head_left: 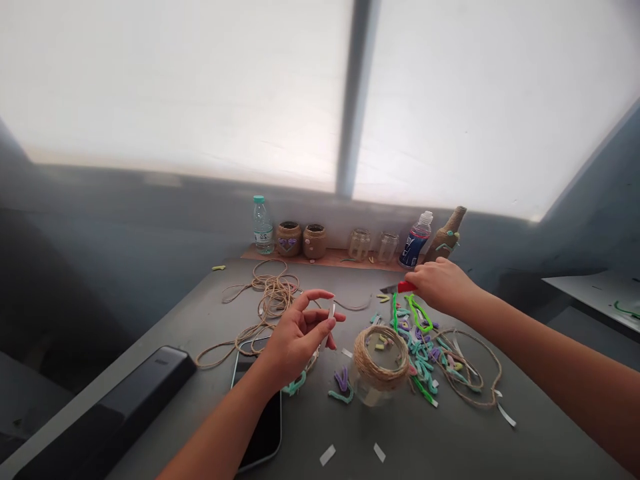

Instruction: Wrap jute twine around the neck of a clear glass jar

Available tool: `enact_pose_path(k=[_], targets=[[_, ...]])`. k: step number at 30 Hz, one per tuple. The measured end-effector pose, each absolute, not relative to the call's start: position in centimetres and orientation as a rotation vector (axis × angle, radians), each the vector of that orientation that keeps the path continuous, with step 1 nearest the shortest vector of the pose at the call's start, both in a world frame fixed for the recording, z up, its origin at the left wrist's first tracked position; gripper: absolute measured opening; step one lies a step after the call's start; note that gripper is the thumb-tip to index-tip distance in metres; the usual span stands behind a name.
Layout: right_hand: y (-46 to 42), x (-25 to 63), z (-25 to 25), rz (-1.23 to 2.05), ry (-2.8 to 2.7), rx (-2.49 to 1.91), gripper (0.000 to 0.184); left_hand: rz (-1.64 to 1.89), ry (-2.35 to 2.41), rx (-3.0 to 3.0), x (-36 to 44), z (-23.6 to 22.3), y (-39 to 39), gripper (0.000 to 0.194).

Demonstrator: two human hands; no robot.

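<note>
water bottle (263, 230), blue-labelled bottle (415, 243) — labels too small to read

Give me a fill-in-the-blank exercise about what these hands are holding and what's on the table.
The right hand holds a utility knife with a ____ handle. The glass jar on the table has its rim wrapped in ____. The left hand pinches a white strip above a black ____.

Answers: red; twine; phone.

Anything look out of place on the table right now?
Loose white strips lie scattered across the table around the twine-wrapped jar, like stray scraps. A phone also sits under the left hand amid the craft clutter, an odd spot for it.
</note>
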State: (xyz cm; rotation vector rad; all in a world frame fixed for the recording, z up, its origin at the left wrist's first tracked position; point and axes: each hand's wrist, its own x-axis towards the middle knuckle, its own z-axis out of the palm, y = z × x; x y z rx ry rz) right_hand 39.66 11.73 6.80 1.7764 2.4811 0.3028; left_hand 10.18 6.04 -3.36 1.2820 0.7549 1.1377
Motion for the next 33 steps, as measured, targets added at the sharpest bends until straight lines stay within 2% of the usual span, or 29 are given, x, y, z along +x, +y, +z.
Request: enact_pose_path(k=[3, 8, 11, 13, 18, 25, 33], targets=[[10.9, 38.7, 7.0, 0.236, 2.575, 1.819, 0.021, 1.147, 0.753, 1.280, 10.2, -3.3, 6.0, 0.036], [8.1, 36.5, 7.1, -0.172, 2.770, 1.718, 0.041, 1.147, 0.774, 1.278, 10.3, -3.3, 6.0, 0.036], [6.9, 35.5, 7.0, -0.502, 2.872, 1.708, 0.039, 1.146, 0.790, 1.269, 10.3, -3.3, 6.1, 0.039], [6.5, 35.1, 6.9, -0.598, 2.890, 1.694, 0.035, 1.153, 0.804, 1.262, 10.3, -3.3, 6.1, 0.040], [6.6, 34.3, 6.2, -0.524, 2.873, 1.688, 0.028, 1.160, 0.808, 1.269, 10.5, -3.0, 5.8, 0.038], [6.6, 33.9, 5.7, -0.401, 2.876, 1.681, 0.025, 1.208, 0.802, 1.302, 10.7, -3.0, 5.7, 0.020], [6.1, 33.9, 5.8, -0.193, 2.953, 1.694, 0.023, 1.299, 0.857, 1.292, 10.7, -3.0, 5.7, 0.011]])
